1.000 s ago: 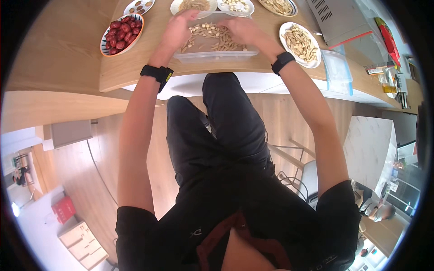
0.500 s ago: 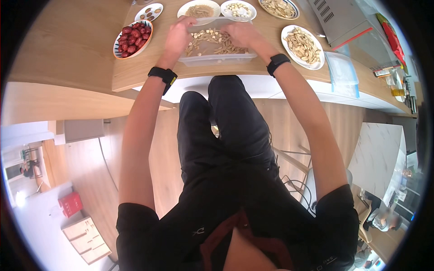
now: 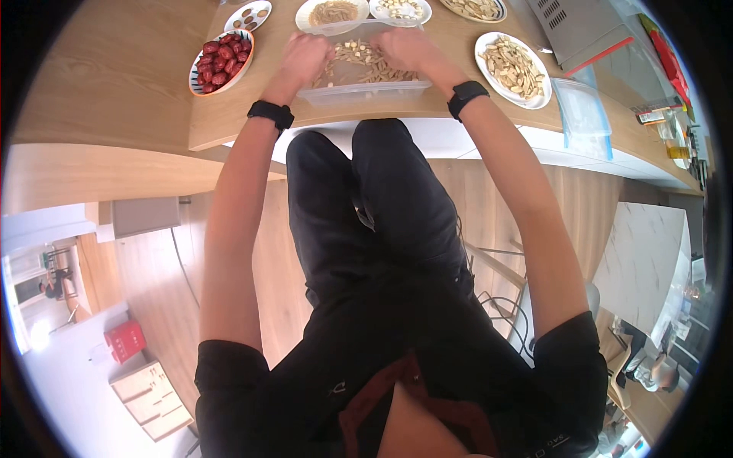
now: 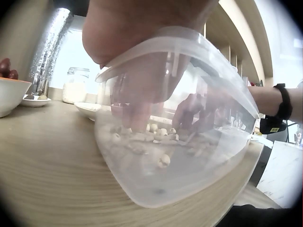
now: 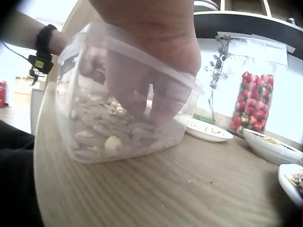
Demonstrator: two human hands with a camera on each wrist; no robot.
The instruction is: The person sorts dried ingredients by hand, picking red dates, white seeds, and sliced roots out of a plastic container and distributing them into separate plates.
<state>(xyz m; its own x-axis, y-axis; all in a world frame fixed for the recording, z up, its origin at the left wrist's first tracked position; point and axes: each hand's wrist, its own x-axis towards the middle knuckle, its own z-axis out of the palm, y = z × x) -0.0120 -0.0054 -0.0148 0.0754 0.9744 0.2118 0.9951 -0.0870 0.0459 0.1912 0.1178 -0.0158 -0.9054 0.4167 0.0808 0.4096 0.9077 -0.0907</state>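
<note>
A clear plastic container (image 3: 366, 93) sits near the table's front edge, holding tan finger-like dried root pieces (image 3: 382, 72) and pale round lotus seeds (image 3: 353, 49). Over its left side my left hand (image 3: 305, 57) reaches in; in the left wrist view its fingers (image 4: 137, 111) point down at the lotus seeds (image 4: 164, 161). My right hand (image 3: 408, 49) reaches in at the far right. Through the wall in the right wrist view, its fingers (image 5: 128, 94) extend down, spread apart, into the root pieces (image 5: 102, 127). Their tips are partly hidden among the pieces.
Left stands a bowl (image 3: 243, 75) of red dates. Behind the container are two white plates, one with thin tan strands (image 3: 334, 11). On the right, a plate (image 3: 534, 104) of pale dried slices sits near plastic bags (image 3: 584, 114) and a grey appliance (image 3: 569, 23).
My left hand has come from the container's far left corner toward its middle left, fingers now lower inside. My right hand has shifted slightly toward the far rim. The head view has shifted a little.
</note>
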